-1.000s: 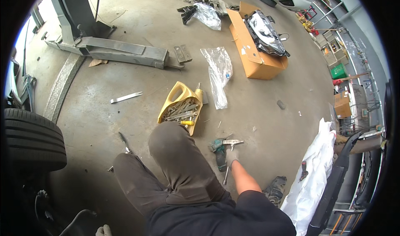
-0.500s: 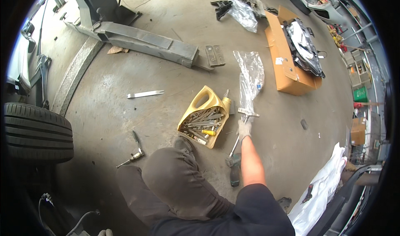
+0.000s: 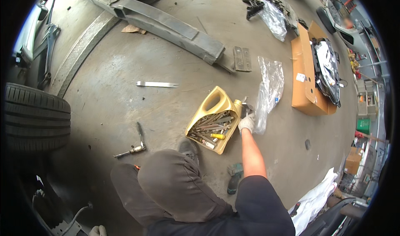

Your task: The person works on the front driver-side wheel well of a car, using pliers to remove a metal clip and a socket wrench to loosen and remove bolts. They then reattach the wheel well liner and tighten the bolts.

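Right hand (image 3: 247, 122), in a pale glove, arm outstretched: fingers partly bent, just off the right edge of the container, over a small dark item (image 3: 248, 109); whether it is gripped cannot be told. Left hand (image 3: 98, 231), gloved, cut by the lower edge of the view; its hold cannot be told. Container (image 3: 226, 102), one, yellow plastic, a jug lying on the floor with one side cut away; moulded handle at its upper left edge, neck at its upper right corner. Contents: wrenches (image 3: 208, 127), assorted, heaped; one yellow-handled tool (image 3: 217, 136) toward the container's lower edge. Just right of the hand, one clear plastic bag (image 3: 268, 84), flat on the floor. Below the container, one power tool (image 3: 234, 180), teal and black, lying near the arm. At its lower left corner, a dark shoe (image 3: 188, 148). Left of the shoe, one ratchet-like tool (image 3: 135, 150), silver body, dark handle. Above that, one flat metal bar (image 3: 157, 84), forked at its right end. Farther out: a grey steel lift arm (image 3: 175, 28); a cardboard box (image 3: 304, 92), open, a headlamp assembly (image 3: 327, 67) in it; a black tyre (image 3: 37, 117) on the far left; white sheeting (image 3: 312, 207), lower right.
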Tool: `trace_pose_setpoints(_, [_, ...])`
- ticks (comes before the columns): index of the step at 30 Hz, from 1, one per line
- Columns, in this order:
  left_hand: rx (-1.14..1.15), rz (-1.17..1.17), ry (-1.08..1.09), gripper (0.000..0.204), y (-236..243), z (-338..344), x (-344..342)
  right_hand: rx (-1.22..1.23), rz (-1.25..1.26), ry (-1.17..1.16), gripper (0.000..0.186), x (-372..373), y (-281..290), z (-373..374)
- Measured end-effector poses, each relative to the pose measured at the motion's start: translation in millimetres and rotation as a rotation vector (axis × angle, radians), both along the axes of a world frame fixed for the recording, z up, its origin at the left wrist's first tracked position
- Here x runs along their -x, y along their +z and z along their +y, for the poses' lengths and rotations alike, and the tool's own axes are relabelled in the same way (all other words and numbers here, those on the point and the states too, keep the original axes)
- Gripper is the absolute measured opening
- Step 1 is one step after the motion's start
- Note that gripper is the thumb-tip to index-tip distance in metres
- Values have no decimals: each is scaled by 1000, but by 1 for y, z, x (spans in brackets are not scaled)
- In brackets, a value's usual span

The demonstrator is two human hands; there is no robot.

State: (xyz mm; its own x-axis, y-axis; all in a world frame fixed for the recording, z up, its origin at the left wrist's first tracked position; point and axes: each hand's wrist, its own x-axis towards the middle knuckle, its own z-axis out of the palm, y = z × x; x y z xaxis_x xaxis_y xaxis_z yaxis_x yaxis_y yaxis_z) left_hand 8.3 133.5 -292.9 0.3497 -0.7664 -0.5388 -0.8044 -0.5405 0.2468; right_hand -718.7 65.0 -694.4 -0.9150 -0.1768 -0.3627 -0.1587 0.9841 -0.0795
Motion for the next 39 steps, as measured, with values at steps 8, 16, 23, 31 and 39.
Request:
trace_pose_setpoints(8, [-53, -162, -26, 32, 14, 17, 9, 219, -236, 124, 84, -15, 64, -35])
trace_pose_setpoints(16, [134, -329, -249, 41, 8, 1, -7, 337, -599, 686, 78, -42, 186, 23])
trace_pose_setpoints(23, [227, -298, -112, 29, 77, -19, 48, 197, -640, 1220, 41, -220, 500, -109])
trace_pose_setpoints(31, [678, 2293, 1304, 37, 293, -66, 215, 111, -792, 1913, 60, -408, 753, -101])
trace_pose_setpoints(39, [1279, 2602, 1239, 44, 332, -8, 168, -96, -784, 2501, 35, -518, 831, -103])
